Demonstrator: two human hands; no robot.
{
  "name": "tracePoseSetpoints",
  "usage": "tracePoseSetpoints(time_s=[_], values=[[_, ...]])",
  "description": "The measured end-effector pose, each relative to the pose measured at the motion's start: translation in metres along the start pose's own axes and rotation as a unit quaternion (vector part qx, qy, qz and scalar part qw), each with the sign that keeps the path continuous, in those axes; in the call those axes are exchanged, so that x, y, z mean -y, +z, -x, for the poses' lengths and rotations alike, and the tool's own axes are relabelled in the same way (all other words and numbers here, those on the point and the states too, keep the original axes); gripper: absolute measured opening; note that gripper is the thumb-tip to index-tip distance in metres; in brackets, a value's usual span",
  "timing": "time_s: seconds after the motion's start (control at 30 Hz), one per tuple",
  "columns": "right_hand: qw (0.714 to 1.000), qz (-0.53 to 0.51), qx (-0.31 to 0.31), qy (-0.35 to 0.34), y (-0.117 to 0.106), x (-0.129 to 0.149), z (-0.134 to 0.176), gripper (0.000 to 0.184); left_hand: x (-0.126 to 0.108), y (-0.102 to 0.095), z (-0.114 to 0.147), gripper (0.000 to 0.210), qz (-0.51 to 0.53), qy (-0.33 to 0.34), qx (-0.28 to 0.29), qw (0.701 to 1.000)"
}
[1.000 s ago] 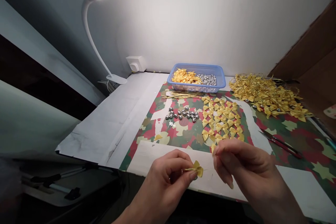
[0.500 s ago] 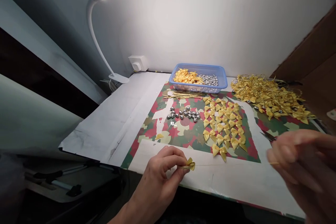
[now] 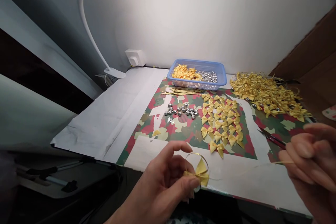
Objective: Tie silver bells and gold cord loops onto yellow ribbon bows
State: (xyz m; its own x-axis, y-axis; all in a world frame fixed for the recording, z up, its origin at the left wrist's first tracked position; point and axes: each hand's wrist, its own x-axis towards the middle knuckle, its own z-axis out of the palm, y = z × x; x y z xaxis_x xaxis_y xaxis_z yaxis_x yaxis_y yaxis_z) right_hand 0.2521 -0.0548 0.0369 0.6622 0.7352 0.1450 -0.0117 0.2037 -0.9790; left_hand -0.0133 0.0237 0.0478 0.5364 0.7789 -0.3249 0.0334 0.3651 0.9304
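Bow [image 3: 202, 173] near table edge [image 3: 249, 197]

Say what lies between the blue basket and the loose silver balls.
In the head view, thin gold cords lie between the blue basket and the silver balls.

At the near side the left hand [image 3: 168, 182] pinches a yellow bow [image 3: 201, 173] with a looped gold cord [image 3: 205, 160], while the right hand [image 3: 311, 161], at near right, grips a thin strand [image 3: 283, 162], with rows of bows [image 3: 221, 125] and silver balls [image 3: 187, 111] beyond, then a blue basket [image 3: 223, 77] farther back.
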Motion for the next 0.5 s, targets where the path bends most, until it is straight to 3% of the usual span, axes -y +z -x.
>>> tracePoseSetpoints(time_s=[0.1,0.17,0.33,0.5], values=[[0.995,-0.087,-0.029,0.038,0.006,0.001,0.004,0.027,0.004,0.002,0.009,0.030,0.006,0.023,-0.019,1.000],[0.995,-0.084,-0.052,0.021,0.004,-0.003,0.003,0.032,0.006,0.001,0.012,0.026,0.004,0.038,-0.019,0.999],[0.992,-0.083,-0.083,0.045,-0.001,-0.014,0.000,0.028,0.008,0.000,0.012,0.013,-0.046,0.075,-0.027,0.996],[0.988,-0.095,-0.092,0.085,-0.002,-0.016,0.002,0.029,0.006,0.003,0.008,0.018,-0.107,0.112,-0.025,0.988]])
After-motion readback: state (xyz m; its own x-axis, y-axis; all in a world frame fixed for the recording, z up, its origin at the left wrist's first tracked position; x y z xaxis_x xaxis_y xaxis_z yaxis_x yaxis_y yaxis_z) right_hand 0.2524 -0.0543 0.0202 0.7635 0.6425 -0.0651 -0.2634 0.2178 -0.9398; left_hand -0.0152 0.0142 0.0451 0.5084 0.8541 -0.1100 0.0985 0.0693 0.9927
